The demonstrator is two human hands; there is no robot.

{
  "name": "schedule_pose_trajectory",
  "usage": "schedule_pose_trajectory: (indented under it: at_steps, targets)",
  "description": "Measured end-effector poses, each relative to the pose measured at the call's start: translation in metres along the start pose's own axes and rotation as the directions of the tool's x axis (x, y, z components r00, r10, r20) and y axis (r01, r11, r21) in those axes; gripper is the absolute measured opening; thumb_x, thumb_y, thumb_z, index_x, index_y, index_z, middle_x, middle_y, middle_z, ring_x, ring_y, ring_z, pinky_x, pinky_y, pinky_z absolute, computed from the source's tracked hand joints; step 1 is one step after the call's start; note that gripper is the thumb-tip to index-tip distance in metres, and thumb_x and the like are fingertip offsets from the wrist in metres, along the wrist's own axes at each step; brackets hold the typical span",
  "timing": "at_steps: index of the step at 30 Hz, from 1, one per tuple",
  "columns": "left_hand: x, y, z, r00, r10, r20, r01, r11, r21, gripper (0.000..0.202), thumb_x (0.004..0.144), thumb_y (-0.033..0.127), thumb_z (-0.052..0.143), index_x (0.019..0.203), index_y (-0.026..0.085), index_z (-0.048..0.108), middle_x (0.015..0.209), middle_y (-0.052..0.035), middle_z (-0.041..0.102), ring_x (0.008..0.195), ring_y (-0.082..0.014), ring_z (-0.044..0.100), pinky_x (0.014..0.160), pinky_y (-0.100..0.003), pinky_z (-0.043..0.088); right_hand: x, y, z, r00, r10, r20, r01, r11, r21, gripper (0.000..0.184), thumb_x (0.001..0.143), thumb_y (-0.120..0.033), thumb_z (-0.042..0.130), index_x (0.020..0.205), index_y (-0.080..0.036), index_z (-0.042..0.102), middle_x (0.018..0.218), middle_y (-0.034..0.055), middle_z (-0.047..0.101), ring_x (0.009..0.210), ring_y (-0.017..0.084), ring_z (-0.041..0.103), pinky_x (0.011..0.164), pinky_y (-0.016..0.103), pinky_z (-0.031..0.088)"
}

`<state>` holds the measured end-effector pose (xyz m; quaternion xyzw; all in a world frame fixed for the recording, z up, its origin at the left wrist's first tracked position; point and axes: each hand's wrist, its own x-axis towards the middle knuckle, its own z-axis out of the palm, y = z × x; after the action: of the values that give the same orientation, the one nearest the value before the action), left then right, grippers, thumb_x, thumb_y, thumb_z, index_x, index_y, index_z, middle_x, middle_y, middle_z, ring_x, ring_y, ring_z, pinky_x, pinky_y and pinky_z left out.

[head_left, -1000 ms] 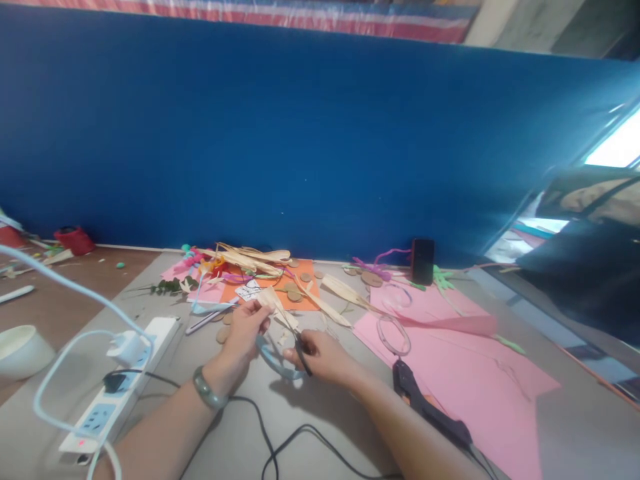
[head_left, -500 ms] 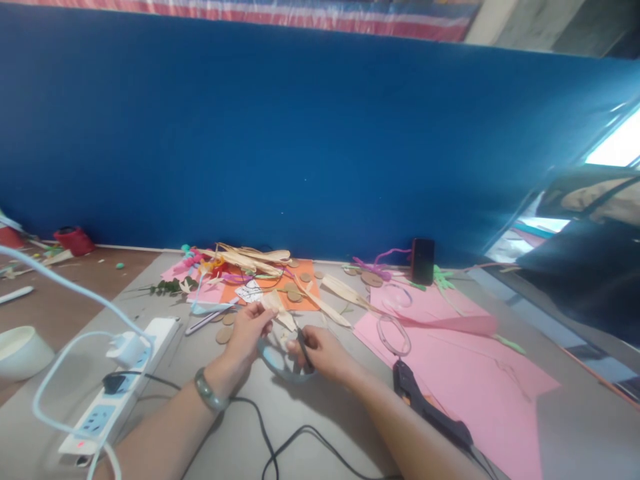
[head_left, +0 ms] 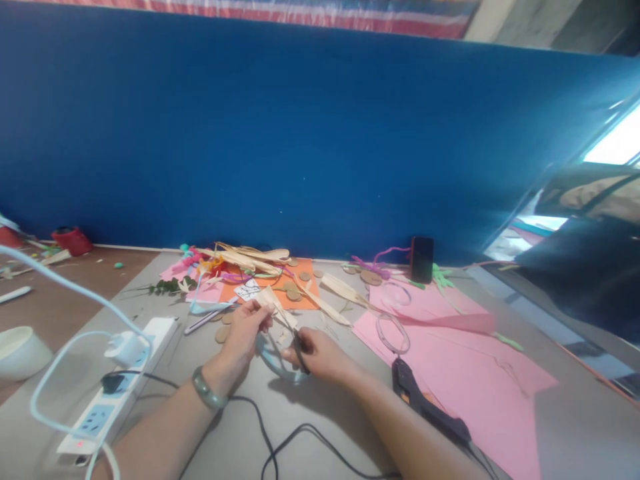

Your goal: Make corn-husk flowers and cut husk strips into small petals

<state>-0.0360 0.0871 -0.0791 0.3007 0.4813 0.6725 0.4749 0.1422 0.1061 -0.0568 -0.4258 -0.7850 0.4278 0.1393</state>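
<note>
My left hand (head_left: 251, 325) is closed, pinching a pale cream piece of dried husk or raffia (head_left: 270, 301) between thumb and fingers. My right hand (head_left: 314, 351) is wrapped round a pair of dark-handled scissors (head_left: 299, 347), whose blades point up at the lower edge of the pale piece. Below both hands a light-blue ring-shaped rim (head_left: 274, 365) lies on the table, partly hidden by my fingers. Behind them, more pale dried strips (head_left: 255, 257) rest on an orange sheet (head_left: 309, 301) among thin wooden discs (head_left: 294, 295).
To the right lie pink paper sheets (head_left: 480, 380) with a black glue gun (head_left: 425, 403) on them. A phone (head_left: 422, 260) leans against the blue partition (head_left: 310, 147). On the left are a white power strip (head_left: 127, 393), a white cup (head_left: 23, 353) and cables. A person sits at far right.
The scissors and my right hand have shifted slightly, and the angle between scissors and pale piece differs a little. My left hand keeps its pinch.
</note>
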Motion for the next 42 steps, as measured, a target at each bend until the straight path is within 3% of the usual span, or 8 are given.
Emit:
schedule_pose_trajectory:
  at_steps: [4,7,12,18,29,42]
  targets:
    - [-0.002,-0.001,0.001,1.000,-0.013,0.009,0.013,1.000,0.016,0.027,0.059,0.034,0.078,0.066,0.015,0.060,0.050,0.0020,0.059,0.044,-0.0084,0.051,0.043,-0.019,0.035,0.001,-0.002,0.001,0.999,0.032,-0.006,-0.031,0.988,0.149,0.029,0.071,-0.045,0.066,0.068,-0.019,0.052,0.058,-0.0015,0.059,0.052,0.013,0.052,0.048,0.022,0.034]
    - [-0.005,-0.002,0.004,0.997,-0.046,0.060,0.045,0.999,0.017,0.025,0.059,0.030,0.078,0.069,0.014,0.063,0.052,0.0020,0.060,0.044,-0.0086,0.051,0.045,-0.019,0.037,0.003,-0.002,0.001,0.995,0.030,-0.092,-0.001,0.954,0.299,0.029,0.075,-0.045,0.061,0.069,-0.019,0.051,0.058,-0.0015,0.058,0.052,0.013,0.052,0.048,0.022,0.037]
    - [-0.014,-0.008,0.010,0.964,-0.122,0.236,0.105,0.991,0.083,0.023,0.059,0.028,0.079,0.069,0.014,0.063,0.052,0.0020,0.058,0.044,-0.0080,0.049,0.045,-0.020,0.036,0.005,-0.003,-0.003,0.957,0.002,-0.291,0.118,0.911,0.395,0.029,0.064,-0.038,0.071,0.067,-0.019,0.048,0.057,-0.0043,0.051,0.053,0.012,0.047,0.049,0.023,0.036]
    - [-0.015,-0.015,0.011,0.927,-0.169,0.336,0.102,0.973,0.208,0.029,0.060,0.032,0.080,0.077,0.012,0.066,0.055,-0.0004,0.060,0.045,-0.0098,0.051,0.045,-0.021,0.035,0.003,-0.005,-0.006,0.941,0.050,-0.336,0.111,0.889,0.445,0.026,0.060,-0.029,0.072,0.070,-0.019,0.050,0.057,-0.0046,0.053,0.053,0.011,0.048,0.050,0.023,0.037]
    - [-0.020,-0.001,0.014,0.925,-0.205,0.318,0.144,0.968,0.205,0.024,0.065,0.035,0.074,0.065,0.014,0.065,0.051,0.0014,0.057,0.044,-0.0085,0.048,0.046,-0.020,0.035,0.003,-0.004,-0.009,0.938,0.075,-0.338,0.106,0.867,0.487,0.018,0.062,-0.023,0.066,0.067,-0.019,0.050,0.054,-0.0049,0.052,0.049,0.011,0.047,0.046,0.022,0.033]
    - [-0.015,-0.009,0.012,0.951,-0.192,0.242,0.150,0.972,0.183,0.028,0.063,0.036,0.076,0.062,0.015,0.056,0.046,0.0043,0.053,0.040,-0.0075,0.047,0.043,-0.019,0.033,0.004,-0.002,-0.010,0.932,0.119,-0.342,0.083,0.849,0.522,0.019,0.062,-0.024,0.067,0.066,-0.019,0.050,0.052,-0.0057,0.050,0.046,0.009,0.044,0.044,0.021,0.032]
